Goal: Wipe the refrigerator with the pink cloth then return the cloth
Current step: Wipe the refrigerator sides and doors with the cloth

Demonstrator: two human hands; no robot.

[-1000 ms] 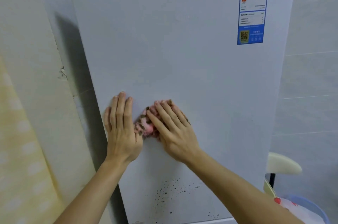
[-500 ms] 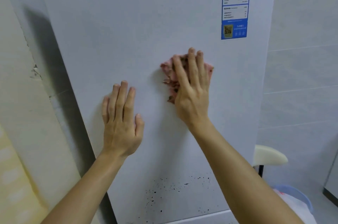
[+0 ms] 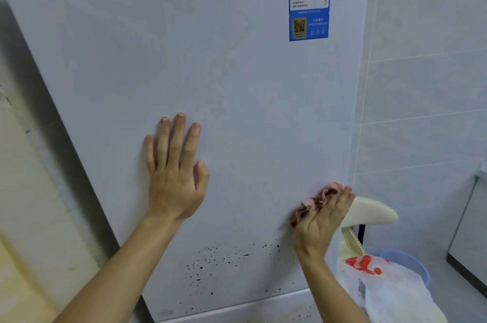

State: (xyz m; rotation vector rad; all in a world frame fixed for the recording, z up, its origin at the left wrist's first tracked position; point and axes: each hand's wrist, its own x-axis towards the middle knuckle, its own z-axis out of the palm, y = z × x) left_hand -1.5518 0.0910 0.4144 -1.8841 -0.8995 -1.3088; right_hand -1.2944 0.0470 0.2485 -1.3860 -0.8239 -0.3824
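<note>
low on the right edge of the tall, pale-grey, flat-fronted refrigerator (image 3: 210, 59): a crumpled pink cloth (image 3: 320, 197), bunched and pressed against the door by the right hand (image 3: 320, 222), fingers curled over it and gripping; further left on the same door and a little higher, the left hand (image 3: 175, 172) laid flat, fingers straight and slightly spread, holding nothing, apparently bracing; wiping judged under way, not finished; below both hands, a scatter of small black specks (image 3: 224, 262) across the bottom of the door, not under the cloth at this moment and probably the main dirt left to clear; upper and middle door plain and unmarked as far as can be told, though impossible to say how much of it wiped; high on the right, a blue-and-white rectangular energy label (image 3: 308, 6) stuck to the door; just beyond the door's right edge, a cream curved chair seat (image 3: 374, 212) right beside the right hand, whether touching not clear; lower down, a white plastic bag (image 3: 382, 285) with red print and a round blue plastic bucket (image 3: 411, 264); left to do, as a judgement: down over the specks, then back with the cloth to its place, nowhere identifiable in this view.
</note>
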